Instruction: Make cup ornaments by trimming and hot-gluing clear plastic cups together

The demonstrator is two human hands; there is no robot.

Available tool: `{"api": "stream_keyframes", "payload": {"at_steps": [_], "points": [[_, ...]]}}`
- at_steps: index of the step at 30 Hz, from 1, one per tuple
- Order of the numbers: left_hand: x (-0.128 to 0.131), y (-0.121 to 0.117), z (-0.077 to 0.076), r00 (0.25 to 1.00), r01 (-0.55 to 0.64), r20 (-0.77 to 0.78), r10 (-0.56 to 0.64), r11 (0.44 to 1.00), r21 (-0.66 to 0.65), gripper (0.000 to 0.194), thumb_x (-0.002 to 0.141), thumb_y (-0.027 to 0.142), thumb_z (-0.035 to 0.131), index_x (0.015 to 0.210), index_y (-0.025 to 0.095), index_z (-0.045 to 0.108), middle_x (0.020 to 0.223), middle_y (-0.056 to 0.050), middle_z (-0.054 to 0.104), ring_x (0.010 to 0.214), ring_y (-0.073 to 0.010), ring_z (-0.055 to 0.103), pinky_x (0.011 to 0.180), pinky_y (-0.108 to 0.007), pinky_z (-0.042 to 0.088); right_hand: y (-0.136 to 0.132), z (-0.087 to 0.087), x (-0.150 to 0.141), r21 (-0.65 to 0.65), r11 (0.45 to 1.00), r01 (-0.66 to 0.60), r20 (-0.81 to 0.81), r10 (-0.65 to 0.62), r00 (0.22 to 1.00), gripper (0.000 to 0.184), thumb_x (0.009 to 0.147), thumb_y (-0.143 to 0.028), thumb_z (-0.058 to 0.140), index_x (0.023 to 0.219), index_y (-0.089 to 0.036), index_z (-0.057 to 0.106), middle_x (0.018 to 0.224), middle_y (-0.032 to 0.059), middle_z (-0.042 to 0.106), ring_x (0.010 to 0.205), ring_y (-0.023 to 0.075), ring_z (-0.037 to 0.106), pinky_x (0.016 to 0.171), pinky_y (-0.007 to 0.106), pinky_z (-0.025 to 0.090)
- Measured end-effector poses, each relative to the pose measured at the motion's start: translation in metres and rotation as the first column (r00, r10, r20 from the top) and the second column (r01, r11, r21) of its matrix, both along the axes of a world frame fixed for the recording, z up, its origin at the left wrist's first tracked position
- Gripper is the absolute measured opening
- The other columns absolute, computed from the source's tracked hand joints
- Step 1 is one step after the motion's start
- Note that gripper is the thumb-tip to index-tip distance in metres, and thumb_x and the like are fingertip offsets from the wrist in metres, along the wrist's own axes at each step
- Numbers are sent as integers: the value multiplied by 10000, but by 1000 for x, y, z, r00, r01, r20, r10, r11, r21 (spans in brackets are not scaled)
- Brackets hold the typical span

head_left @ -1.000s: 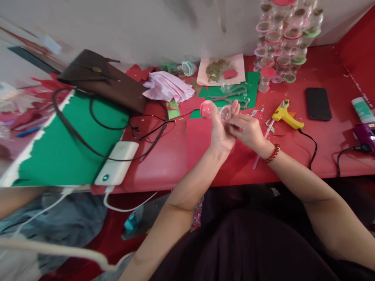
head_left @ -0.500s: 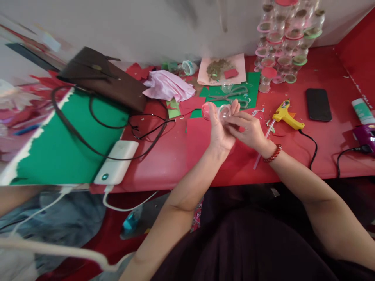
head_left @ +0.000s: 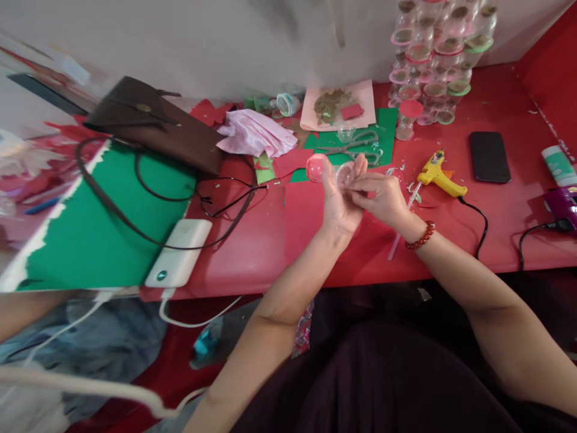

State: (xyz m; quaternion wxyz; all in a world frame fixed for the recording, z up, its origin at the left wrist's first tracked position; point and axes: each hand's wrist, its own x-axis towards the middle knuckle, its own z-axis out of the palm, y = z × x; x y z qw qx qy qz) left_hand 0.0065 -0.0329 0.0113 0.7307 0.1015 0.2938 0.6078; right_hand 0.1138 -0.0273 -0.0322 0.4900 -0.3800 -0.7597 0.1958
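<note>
My left hand (head_left: 343, 204) is closed around a small clear plastic hourglass (head_left: 345, 174), held sideways above the table. Its left end has a pinkish-red disc (head_left: 316, 168); its clear round mouth points right, in the palm. My right hand (head_left: 383, 198) has its fingertips pinched together at that mouth, touching or almost touching the left palm. Whatever lies between the right fingertips is hidden. Beneath both hands lies a red paper sheet (head_left: 303, 222). Right of my right hand rests a yellow glue gun (head_left: 440, 175) with a glue stick (head_left: 401, 231) running out behind it.
A tower of clear plastic hourglasses (head_left: 435, 66) stands at the back right. Grey scissors (head_left: 356, 143) lie on green paper, near sand (head_left: 331, 105) on a pink sheet. A phone (head_left: 489, 157) lies right; a brown bag (head_left: 157, 129), glasses (head_left: 229, 201) and white power bank (head_left: 179, 252) are left.
My right fingertips have drawn slightly closer together at the hourglass mouth. The left hand keeps its hold, and the view has shifted a little.
</note>
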Motion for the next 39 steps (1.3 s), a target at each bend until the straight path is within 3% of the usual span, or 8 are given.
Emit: {"api": "stream_keyframes", "payload": {"at_steps": [6,10,13,20,27,34,39], "points": [[1,-2,5,999,-24,-26,23,999,-33,550,1069,587,352,695,254,579,1122,-46,803,1447,-140,556,1183,-222,459,-4,0,-8,-10,998,57,64,-57,996,198,875,-109,624,892,-219,788,934,28,798,851,166,732,794,296,591],[1,-3,5,999,-27,-30,26,999,-26,534,1074,560,350,692,269,583,1056,-28,815,1459,-150,543,1184,-231,453,-1,0,-10,-7,990,139,91,-138,986,172,846,-101,631,876,-196,771,905,43,787,796,167,706,732,287,564],[0,-2,4,999,-20,-30,19,1000,-24,512,1066,582,370,757,254,615,999,-32,809,1427,-170,582,1170,-255,482,0,-1,-5,5,995,97,31,-97,995,187,869,-122,628,933,-202,785,944,42,802,838,169,722,776,301,581],[-3,1,1,998,-30,-62,30,1000,10,448,1025,622,450,1021,250,698,1156,-58,794,1415,-234,600,1163,-355,511,2,-3,2,-6,1000,4,-34,-4,999,140,891,-235,723,999,-236,812,1022,40,828,945,193,763,900,366,616],[-2,0,-1,997,-24,-71,24,1000,-6,398,1007,613,496,1001,270,698,1187,-45,787,1417,-226,598,1136,-304,524,1,-2,0,-24,1000,2,14,-2,1000,151,899,-182,690,953,-240,820,962,28,819,904,183,758,869,338,620],[-3,1,1,999,-4,-42,1,997,-72,476,1059,581,378,837,234,618,1207,-61,767,1423,-171,587,1108,-235,524,-1,-2,-7,-14,999,43,82,-42,996,172,882,-122,658,912,-209,803,920,37,794,836,169,725,780,296,588],[-2,2,-1,1000,-3,-29,0,994,-105,495,1051,598,403,746,251,582,1007,-46,800,1410,-168,598,1101,-217,519,-1,-5,-9,-37,996,85,110,-80,991,181,874,-117,634,886,-201,794,898,41,780,799,166,700,740,291,567]]}}
